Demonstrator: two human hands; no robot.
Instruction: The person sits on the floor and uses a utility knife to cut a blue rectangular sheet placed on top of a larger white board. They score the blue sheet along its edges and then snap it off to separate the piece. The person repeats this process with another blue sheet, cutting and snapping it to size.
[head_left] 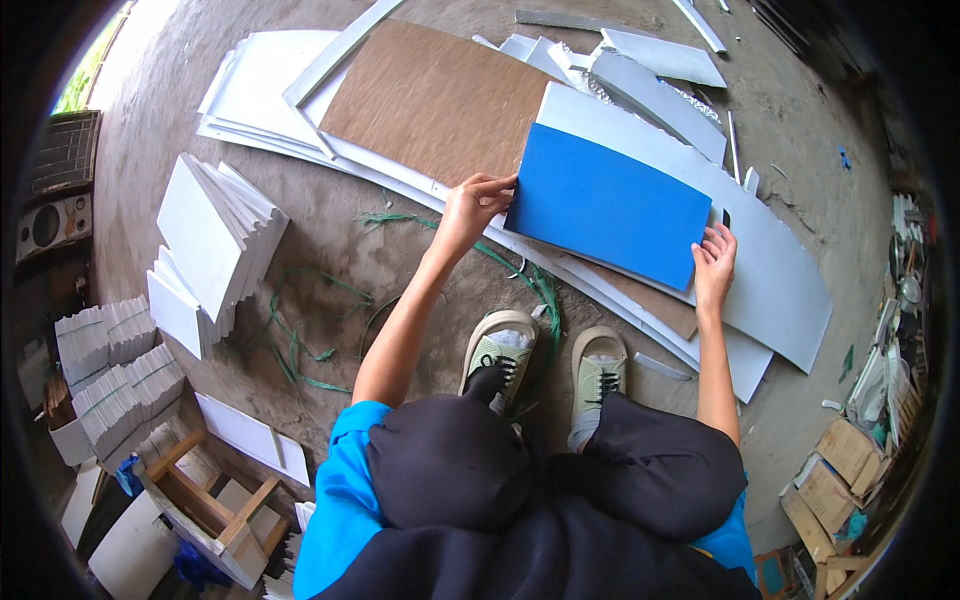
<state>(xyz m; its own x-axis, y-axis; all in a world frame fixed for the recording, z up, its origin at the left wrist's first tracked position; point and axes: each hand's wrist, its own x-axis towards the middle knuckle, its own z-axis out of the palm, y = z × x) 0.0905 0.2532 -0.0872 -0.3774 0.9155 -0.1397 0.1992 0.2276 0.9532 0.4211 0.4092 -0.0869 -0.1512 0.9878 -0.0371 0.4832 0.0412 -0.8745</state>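
Observation:
A flat blue rectangular board (pixel 612 205) lies tilted over a pile of white sheets in front of me. My left hand (pixel 478 208) pinches its left edge, fingers closed together near the lower left corner. At the opposite end my right hand (pixel 714 262) has its thumb and fingers closed on the right edge. A small dark piece shows just beyond the right fingertips; its kind is unclear. Under and beside the blue board are a large white sheet (pixel 770 265) and a brown board (pixel 445 95).
Stacked white panels (pixel 215 235) stand on the left, with tied white bundles (pixel 125 395) and a wooden frame (pixel 215 500) nearer me. Green strapping (pixel 545 290) lies loose on the floor by my shoes. White offcuts (pixel 660 100) are heaped at the back; cardboard (pixel 830 490) sits at right.

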